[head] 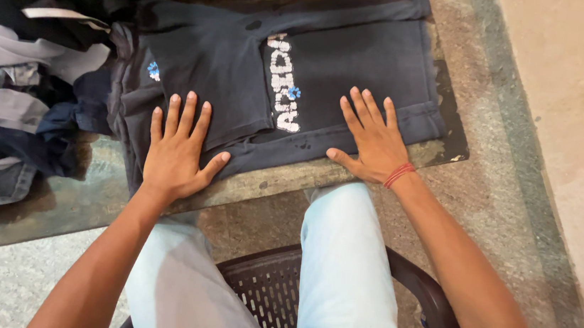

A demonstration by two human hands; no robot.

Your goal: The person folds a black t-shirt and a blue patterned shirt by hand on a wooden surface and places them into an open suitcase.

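Dark folded garment (pixel 243 74) under left hand (pixel 175 149) and right hand (pixel 373 140), fingers (pixel 186 111) spread flat

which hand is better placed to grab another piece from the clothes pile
Left, probably. The left hand lies flat on the dark folded garment right beside the clothes pile; the right hand presses the far end.

Folded dark navy T-shirt (pixel 243 74): lies flat on stone desk (pixel 53 198), near front edge. White block lettering with small blue flower mark runs vertically at centre fold; second blue mark near left side. Fabric smooth, right half overlapping left. Left hand (pixel 175 149) and right hand (pixel 374 140) press flat on lower edge, fingers spread.
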